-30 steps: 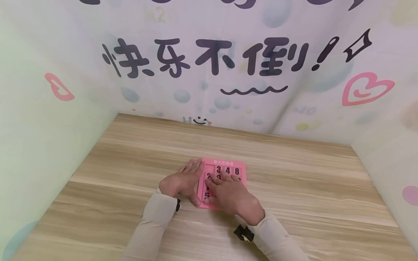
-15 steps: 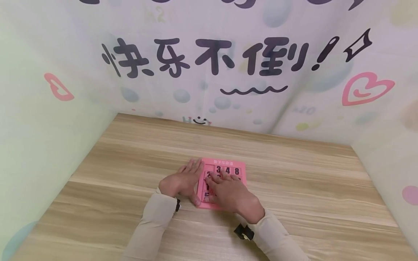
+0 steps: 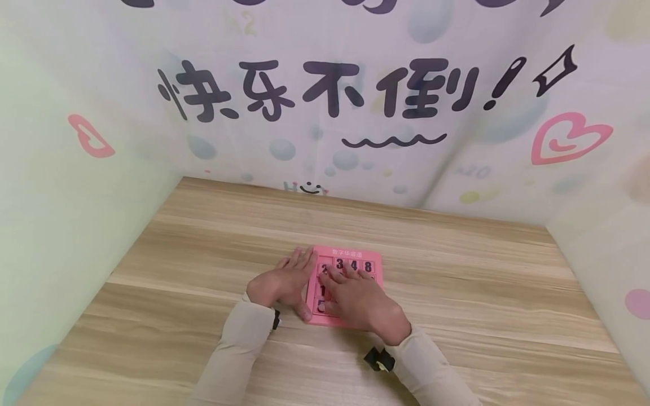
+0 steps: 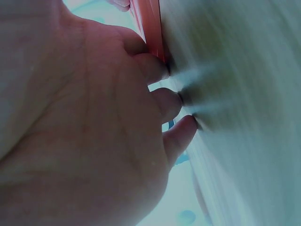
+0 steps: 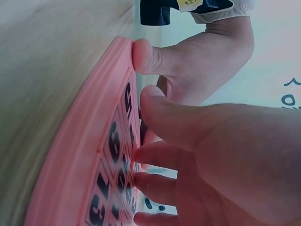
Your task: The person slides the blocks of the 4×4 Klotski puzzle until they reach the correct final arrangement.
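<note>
A pink sliding number puzzle (image 3: pixel 347 253) with black-numbered tiles lies flat on the table. My left hand (image 3: pixel 285 285) rests along its left side, thumb at the near left corner and the other fingers spread by the edge. In the left wrist view, fingertips of that hand (image 4: pixel 108 113) touch the tabletop beside the puzzle's pink side. Spread over the tiles, my right hand (image 3: pixel 361 304) hides many of them. Its fingertips are on the left columns, near the 2 tile (image 3: pixel 324 268). In the right wrist view its thumb (image 5: pixel 153 96) is beside the 5 tile (image 5: pixel 128 99).
The wood-grain table (image 3: pixel 467 304) extends around the puzzle. A printed cloth (image 3: pixel 274 146) with large black characters hangs behind the table's far edge, and pale walls flank both sides. Black wrist devices (image 3: pixel 379 359) sit at the sleeve cuffs.
The 2 tile has slid a little toward the puzzle's far edge under the right fingertips, and the right thumb now covers more of the 5 tile. The left hand stays in place.
</note>
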A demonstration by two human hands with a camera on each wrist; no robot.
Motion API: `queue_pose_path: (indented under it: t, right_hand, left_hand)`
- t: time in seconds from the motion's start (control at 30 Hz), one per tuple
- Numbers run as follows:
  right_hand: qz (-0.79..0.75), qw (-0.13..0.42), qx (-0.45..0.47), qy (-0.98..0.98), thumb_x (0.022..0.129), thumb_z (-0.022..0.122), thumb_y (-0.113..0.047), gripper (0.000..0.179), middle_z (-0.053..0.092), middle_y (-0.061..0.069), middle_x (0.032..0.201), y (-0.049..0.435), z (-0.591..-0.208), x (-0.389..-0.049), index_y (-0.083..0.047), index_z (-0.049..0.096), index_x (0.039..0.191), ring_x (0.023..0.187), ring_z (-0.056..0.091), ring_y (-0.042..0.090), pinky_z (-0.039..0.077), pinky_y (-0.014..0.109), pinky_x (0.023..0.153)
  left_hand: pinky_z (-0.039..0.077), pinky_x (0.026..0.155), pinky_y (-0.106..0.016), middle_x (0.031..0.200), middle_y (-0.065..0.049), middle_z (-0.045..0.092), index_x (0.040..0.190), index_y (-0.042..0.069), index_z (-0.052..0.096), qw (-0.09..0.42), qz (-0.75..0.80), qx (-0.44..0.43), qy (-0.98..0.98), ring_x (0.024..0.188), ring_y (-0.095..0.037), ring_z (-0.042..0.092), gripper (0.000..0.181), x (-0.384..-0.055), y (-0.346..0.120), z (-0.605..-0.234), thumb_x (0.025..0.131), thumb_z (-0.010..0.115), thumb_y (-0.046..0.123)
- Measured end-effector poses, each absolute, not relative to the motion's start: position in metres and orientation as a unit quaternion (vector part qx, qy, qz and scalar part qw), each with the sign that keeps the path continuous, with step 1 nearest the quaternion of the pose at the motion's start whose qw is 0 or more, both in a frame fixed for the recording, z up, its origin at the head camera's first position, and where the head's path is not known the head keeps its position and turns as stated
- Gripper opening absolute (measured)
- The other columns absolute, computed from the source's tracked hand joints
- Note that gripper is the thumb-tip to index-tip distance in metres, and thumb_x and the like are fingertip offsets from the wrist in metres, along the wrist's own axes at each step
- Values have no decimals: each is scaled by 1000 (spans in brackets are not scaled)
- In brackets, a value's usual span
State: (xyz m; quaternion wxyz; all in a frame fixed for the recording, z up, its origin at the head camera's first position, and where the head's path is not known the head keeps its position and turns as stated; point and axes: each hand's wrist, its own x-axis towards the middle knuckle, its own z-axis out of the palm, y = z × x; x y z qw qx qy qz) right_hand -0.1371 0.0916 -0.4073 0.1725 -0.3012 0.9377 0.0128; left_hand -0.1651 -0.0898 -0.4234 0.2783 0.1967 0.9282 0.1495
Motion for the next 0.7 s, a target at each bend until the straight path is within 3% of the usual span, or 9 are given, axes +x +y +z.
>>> queue_pose_path:
  t: [0.7]
  right_hand:
    - [-10,162,-296,941,101,46,-49,63,27,5,163,93,-414,-143,-19,35,155,151,19,36,23,56,121]
  left_hand:
    - [5,126,-47,167,-13,-5,159,2,2,282,153,192,927,153,-31,-8,134,-166,-90,-425,65,89,44]
